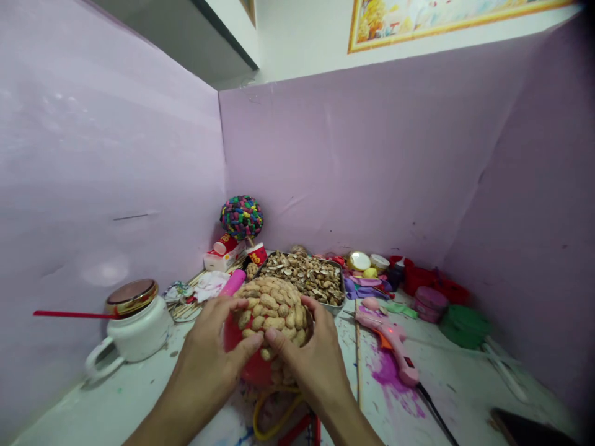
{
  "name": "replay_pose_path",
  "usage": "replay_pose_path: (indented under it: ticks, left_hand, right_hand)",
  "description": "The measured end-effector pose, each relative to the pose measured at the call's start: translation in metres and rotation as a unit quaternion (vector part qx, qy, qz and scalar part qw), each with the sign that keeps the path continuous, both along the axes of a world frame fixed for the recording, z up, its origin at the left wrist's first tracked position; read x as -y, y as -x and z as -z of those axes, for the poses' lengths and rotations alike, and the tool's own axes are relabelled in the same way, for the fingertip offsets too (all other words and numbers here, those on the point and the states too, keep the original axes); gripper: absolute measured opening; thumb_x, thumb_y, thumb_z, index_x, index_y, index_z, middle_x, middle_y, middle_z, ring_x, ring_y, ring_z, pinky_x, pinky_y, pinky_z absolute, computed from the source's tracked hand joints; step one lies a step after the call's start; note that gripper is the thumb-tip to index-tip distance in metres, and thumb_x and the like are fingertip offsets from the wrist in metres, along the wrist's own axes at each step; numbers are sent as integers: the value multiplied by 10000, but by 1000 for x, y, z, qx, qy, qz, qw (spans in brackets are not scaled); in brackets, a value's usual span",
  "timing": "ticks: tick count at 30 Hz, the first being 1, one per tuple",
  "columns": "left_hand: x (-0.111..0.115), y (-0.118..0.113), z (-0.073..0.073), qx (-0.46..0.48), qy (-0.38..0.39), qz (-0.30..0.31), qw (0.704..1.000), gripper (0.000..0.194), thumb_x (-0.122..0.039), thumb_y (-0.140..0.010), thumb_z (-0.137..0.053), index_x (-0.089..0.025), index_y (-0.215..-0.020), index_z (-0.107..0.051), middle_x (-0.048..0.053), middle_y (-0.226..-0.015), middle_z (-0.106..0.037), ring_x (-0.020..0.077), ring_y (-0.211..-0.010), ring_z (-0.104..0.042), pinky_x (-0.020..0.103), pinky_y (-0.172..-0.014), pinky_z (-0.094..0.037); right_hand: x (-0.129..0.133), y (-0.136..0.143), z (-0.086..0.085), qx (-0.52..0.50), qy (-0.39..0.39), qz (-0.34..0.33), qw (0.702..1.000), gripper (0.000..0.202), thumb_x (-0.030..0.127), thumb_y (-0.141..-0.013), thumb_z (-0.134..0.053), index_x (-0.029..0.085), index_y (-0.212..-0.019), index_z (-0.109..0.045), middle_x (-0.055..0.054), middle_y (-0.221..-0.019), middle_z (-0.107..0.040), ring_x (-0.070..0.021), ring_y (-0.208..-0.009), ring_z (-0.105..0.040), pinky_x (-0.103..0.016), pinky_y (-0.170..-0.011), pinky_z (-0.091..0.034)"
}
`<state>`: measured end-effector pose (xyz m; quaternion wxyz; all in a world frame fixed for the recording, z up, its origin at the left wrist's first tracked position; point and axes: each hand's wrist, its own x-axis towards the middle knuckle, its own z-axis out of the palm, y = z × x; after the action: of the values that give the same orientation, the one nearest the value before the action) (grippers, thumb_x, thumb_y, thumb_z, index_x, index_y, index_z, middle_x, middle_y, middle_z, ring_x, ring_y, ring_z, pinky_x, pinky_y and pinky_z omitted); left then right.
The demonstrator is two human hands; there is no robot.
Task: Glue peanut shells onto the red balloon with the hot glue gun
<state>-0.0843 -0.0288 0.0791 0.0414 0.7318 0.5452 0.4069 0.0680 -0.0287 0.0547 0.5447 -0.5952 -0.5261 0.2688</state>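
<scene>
Lilac panels [353, 155] enclose my white tabletop [465, 381] on three sides. My left hand [218, 341] and right hand [309, 344] grasp the peanut-covered ball [274, 303] from both sides, at the near middle; whether its red underside [255, 370] touches down I cannot tell. Below, red handles [317, 430] run out of view. Behind, the ball hides part of the shell tray [302, 272]. Open room lies right of the pink glue gun [385, 341], up to a cut-off dark object [530, 428].

the left hand [214, 342] and right hand [315, 347] held a rounded red object [257, 370] partly covered in peanuts [274, 305]. beyond it sat a metal tray [335, 306] of shells [302, 274]; a pink glue gun [393, 348] lay rightward.
</scene>
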Motion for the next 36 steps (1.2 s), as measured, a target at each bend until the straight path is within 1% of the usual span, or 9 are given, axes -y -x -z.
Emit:
replay_pose_path:
  ticks: [6, 11, 17, 20, 23, 25, 27, 31, 36]
  left_hand:
    - [1, -2, 0, 33, -7, 1, 999, 294, -281, -669, -602, -201, -951, -585, 88, -1022, -602, 269, -962, -574, 452, -770, -497]
    - [0, -2, -1, 84, 58, -6, 995, 337, -288, -641, -614, -189, -960, -575, 101, -1056, -588, 279, -985, -568, 481, -810, -479]
    - [-7, 3, 12, 180, 80, 11, 980, 659, -320, -595, -674, -169, -1198, -452, 158, -1182, -516, 328, -1082, -514, 471, -765, -501]
    - [-10, 5, 19, 237, 72, 28, 968, 666, -280, -612, -683, -191, -1227, -442, 164, -1196, -500, 341, -1111, -489, 488, -785, -489]
    - [-12, 5, 22, 274, 84, 72, 955, 603, -206, -651, -660, -223, -1219, -456, 152, -1187, -515, 324, -1094, -510, 481, -800, -486]
    - [-13, 5, 23, 275, 96, 85, 953, 594, -166, -654, -646, -232, -1214, -457, 147, -1193, -517, 315, -1083, -522, 472, -795, -492]
    - [-15, 4, 25, 268, 98, 69, 956, 606, -148, -647, -633, -232, -1218, -450, 145, -1205, -513, 309, -1071, -533, 464, -782, -498]
    - [-22, 4, 34, 231, 66, 33, 970, 647, -142, -627, -625, -220, -1236, -422, 145, -1212, -515, 291, -1026, -565, 432, -737, -515]
    - [-25, 6, 40, 213, 35, 35, 976, 660, -88, -603, -599, -212, -1229, -430, 128, -1134, -563, 261, -945, -599, 417, -726, -514]
  right_hand:
    - [1, -1, 2, 6, -2, -1, 1000, 595, 350, -577, -693, 185, -1111, -489, -95, -1124, -511, -290, -1072, -468, -435, -901, -389]
    - [2, 0, 0, 19, 8, -15, 1000, 621, 355, -594, -682, 172, -1146, -462, -105, -1150, -495, -292, -1094, -449, -432, -912, -377]
    - [2, 1, 1, 20, 2, -12, 1000, 603, 338, -587, -693, 191, -1127, -472, -93, -1150, -507, -295, -1095, -453, -427, -906, -383]
    - [2, 1, 1, 18, 6, -14, 1000, 616, 342, -584, -696, 191, -1135, -467, -93, -1156, -505, -298, -1101, -450, -432, -906, -386]
    - [2, 1, 1, 21, 6, -12, 1000, 614, 345, -584, -695, 189, -1133, -468, -93, -1152, -505, -300, -1102, -449, -433, -905, -385]
    - [2, 1, 2, 21, 5, -12, 1000, 610, 345, -583, -695, 192, -1130, -469, -91, -1148, -506, -300, -1102, -450, -431, -903, -386]
    - [3, 1, 2, 17, 4, -11, 1000, 610, 349, -580, -697, 194, -1125, -471, -90, -1145, -505, -300, -1100, -452, -432, -902, -387]
    - [3, 1, 3, 12, -11, -10, 1000, 590, 347, -584, -697, 206, -1113, -478, -77, -1138, -513, -291, -1090, -462, -424, -899, -395]
    - [5, 2, 1, 28, -4, -6, 1000, 600, 347, -600, -685, 184, -1132, -463, -92, -1147, -502, -285, -1095, -453, -416, -911, -384]
